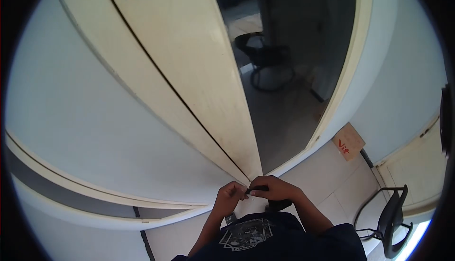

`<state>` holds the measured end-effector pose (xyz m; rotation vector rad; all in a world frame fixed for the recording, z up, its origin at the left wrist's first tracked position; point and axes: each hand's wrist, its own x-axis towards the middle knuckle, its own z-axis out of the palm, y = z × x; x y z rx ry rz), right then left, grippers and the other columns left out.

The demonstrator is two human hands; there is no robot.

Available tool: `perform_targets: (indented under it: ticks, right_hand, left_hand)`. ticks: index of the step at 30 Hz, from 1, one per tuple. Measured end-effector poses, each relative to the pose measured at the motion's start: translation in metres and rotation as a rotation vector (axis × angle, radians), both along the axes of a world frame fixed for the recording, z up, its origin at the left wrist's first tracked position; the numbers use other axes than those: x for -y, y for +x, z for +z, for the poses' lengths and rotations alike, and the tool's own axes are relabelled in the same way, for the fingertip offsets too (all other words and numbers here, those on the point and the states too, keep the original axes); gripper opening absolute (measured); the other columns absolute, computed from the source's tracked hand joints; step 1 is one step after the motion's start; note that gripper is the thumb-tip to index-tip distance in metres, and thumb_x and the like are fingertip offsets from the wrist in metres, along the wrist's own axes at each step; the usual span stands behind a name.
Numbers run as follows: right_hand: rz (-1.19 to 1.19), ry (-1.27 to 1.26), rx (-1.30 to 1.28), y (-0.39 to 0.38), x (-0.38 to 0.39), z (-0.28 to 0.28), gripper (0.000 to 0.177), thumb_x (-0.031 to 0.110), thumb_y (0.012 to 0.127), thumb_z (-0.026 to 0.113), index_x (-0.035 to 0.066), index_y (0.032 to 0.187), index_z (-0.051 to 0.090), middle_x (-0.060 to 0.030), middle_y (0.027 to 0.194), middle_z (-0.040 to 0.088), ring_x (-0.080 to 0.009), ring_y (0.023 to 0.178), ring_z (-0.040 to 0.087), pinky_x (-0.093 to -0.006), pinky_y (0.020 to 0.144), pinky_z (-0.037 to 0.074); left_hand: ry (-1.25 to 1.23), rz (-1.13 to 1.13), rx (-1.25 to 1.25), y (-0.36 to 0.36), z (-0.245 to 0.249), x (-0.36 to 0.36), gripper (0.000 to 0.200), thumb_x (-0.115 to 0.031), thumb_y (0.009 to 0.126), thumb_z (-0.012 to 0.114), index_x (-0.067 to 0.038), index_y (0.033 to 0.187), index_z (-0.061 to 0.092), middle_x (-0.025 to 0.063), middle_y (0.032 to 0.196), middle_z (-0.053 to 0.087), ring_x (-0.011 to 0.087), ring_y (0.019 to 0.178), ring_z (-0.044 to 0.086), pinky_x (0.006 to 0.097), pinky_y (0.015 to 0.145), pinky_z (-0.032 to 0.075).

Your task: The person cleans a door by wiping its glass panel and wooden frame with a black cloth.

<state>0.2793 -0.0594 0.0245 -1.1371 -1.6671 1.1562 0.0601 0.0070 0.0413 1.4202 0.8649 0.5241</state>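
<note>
Fingers of both hands meet low in the head view, just in front of the person's chest, about a small black thing [259, 188]. On the right hand [274, 187] they are curled together, clamped on that thing, which lies along the thumb and points toward the other hand. On the left hand [228, 197] they are bent, the tips brought together at the thing's near end; whether they grip it or only touch it, I cannot tell. Just below the right fingers is a dark shape [278, 205], partly hidden by the forearm. Nearer the body than the fingers is a dark shirt [244, 235] with a pale printed design on its front. Straight beyond the fingers rises a cream panel [189, 48], split lengthwise by a dark line that runs down almost to the fingertips. Beyond them and to the right stands a dark glossy pane [303, 119] in a cream frame, with the shape of a chair showing in it. To the left of the fingers spreads a pale wall [118, 123]. To their right runs a tiled floor [324, 190]; farther that way, well apart from the hands, are a brown cardboard piece [349, 141] with red writing and, lower, a black chair [391, 218].
</note>
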Motion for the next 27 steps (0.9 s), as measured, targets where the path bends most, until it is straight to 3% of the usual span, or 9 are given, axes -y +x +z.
perform_targets:
  ticks: [3,7,12,16,19,20,22,24,27]
  right_hand:
    - [0.034,0.019,-0.032,-0.010,-0.010,-0.001,0.023,0.021,0.093,0.068,0.002,0.106,0.067,-0.0139,0.098,0.068,-0.0271,0.092,0.065,-0.0360,0.085,0.050]
    - [-0.052,0.052,-0.101,-0.027,-0.013,0.000,0.019,0.015,0.096,0.064,0.000,0.108,0.065,-0.0110,0.099,0.067,-0.0215,0.093,0.064,-0.0330,0.083,0.049]
    - [-0.125,0.013,-0.185,-0.039,-0.005,0.005,0.018,0.013,0.097,0.062,0.000,0.109,0.064,-0.0092,0.100,0.066,-0.0169,0.090,0.062,-0.0305,0.080,0.049]
    - [-0.081,-0.246,-0.281,-0.046,-0.002,0.014,0.021,0.017,0.096,0.064,0.000,0.108,0.064,-0.0092,0.095,0.064,-0.0177,0.089,0.059,-0.0319,0.081,0.047]
    - [-0.303,0.153,-0.265,-0.064,-0.005,0.015,0.019,0.017,0.100,0.059,0.000,0.096,0.064,-0.0056,0.087,0.063,-0.0129,0.082,0.057,-0.0293,0.074,0.047]
    - [-0.325,0.149,-0.266,-0.067,-0.004,0.017,0.019,0.017,0.100,0.059,0.000,0.096,0.064,-0.0056,0.087,0.063,-0.0129,0.082,0.057,-0.0293,0.074,0.047]
    - [-0.348,-0.099,-0.362,-0.069,-0.001,0.019,0.022,0.019,0.102,0.056,0.000,0.093,0.064,-0.0035,0.081,0.063,-0.0103,0.076,0.057,-0.0270,0.071,0.046]
    - [-0.446,-0.116,-0.381,-0.076,-0.002,0.017,0.026,0.021,0.104,0.053,0.001,0.092,0.064,-0.0023,0.077,0.063,-0.0084,0.073,0.057,-0.0256,0.069,0.045]
    - [-0.778,-0.090,-0.497,-0.079,-0.019,0.006,0.027,0.023,0.103,0.055,0.001,0.091,0.063,-0.0007,0.072,0.062,-0.0057,0.072,0.055,-0.0246,0.065,0.044]
  left_hand:
    - [-0.027,-0.014,0.020,-0.014,0.008,0.000,0.014,-0.013,0.100,0.059,0.000,0.094,0.061,0.0068,0.084,0.067,0.0130,0.079,0.064,0.0285,0.073,0.051]
    - [-0.055,-0.080,0.045,-0.028,0.016,-0.010,0.021,-0.013,0.097,0.064,0.001,0.112,0.065,0.0071,0.095,0.071,0.0128,0.091,0.067,0.0286,0.079,0.052]
    - [-0.047,-0.118,-0.026,-0.029,0.034,-0.018,0.019,-0.012,0.097,0.064,0.001,0.110,0.065,0.0060,0.097,0.070,0.0117,0.092,0.065,0.0283,0.085,0.052]
    - [0.014,-0.186,-0.008,-0.028,0.035,-0.024,0.015,-0.012,0.098,0.063,0.001,0.105,0.064,0.0054,0.097,0.068,0.0113,0.093,0.064,0.0274,0.085,0.051]
    - [0.037,-0.221,0.055,-0.027,0.037,-0.030,0.013,-0.013,0.098,0.063,-0.001,0.104,0.064,0.0043,0.097,0.067,0.0103,0.089,0.061,0.0270,0.081,0.050]
    - [0.039,-0.218,0.098,-0.027,0.039,-0.033,0.012,-0.014,0.098,0.063,-0.002,0.103,0.064,0.0034,0.096,0.066,0.0095,0.084,0.059,0.0268,0.076,0.049]
    - [-0.012,-0.282,0.123,-0.029,0.043,-0.038,0.015,-0.013,0.099,0.062,-0.002,0.108,0.063,0.0042,0.096,0.067,0.0119,0.087,0.062,0.0282,0.078,0.050]
    - [-0.004,-0.269,0.146,-0.030,0.046,-0.042,0.017,-0.012,0.100,0.059,-0.002,0.113,0.062,0.0058,0.097,0.067,0.0150,0.090,0.064,0.0296,0.079,0.050]
    - [0.026,-0.339,0.146,-0.038,0.051,-0.050,0.019,-0.013,0.101,0.057,-0.002,0.116,0.061,0.0075,0.099,0.067,0.0164,0.094,0.064,0.0307,0.082,0.051]
